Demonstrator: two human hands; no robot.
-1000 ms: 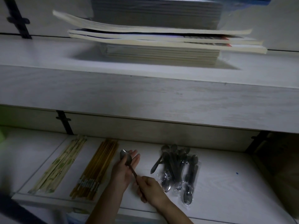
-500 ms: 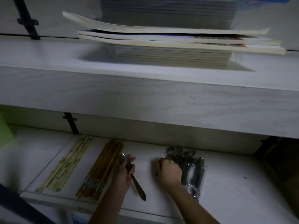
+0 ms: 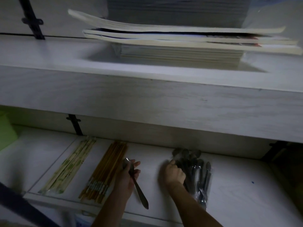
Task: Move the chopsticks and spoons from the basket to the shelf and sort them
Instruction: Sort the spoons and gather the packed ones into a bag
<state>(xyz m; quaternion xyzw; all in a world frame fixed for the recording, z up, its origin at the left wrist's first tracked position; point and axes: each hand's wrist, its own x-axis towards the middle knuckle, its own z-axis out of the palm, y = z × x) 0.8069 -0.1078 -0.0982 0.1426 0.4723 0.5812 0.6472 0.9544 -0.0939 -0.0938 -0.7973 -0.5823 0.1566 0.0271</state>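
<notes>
While the left hand closes around a loose metal spoon, bowl toward 12 o'clock and handle toward 5, the right hand is curled onto the pile of spoons at its 3 o'clock. All lie on the lower shelf. At the left hand's 9 o'clock sit brown chopsticks, then pale wrapped chopsticks. Stacked books rest on the upper shelf at 12

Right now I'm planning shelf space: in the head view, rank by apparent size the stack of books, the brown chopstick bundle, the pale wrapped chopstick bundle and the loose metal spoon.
1. Stack of books, by far.
2-3. Brown chopstick bundle and pale wrapped chopstick bundle: look alike, unranked.
4. Loose metal spoon in the left hand.
</notes>
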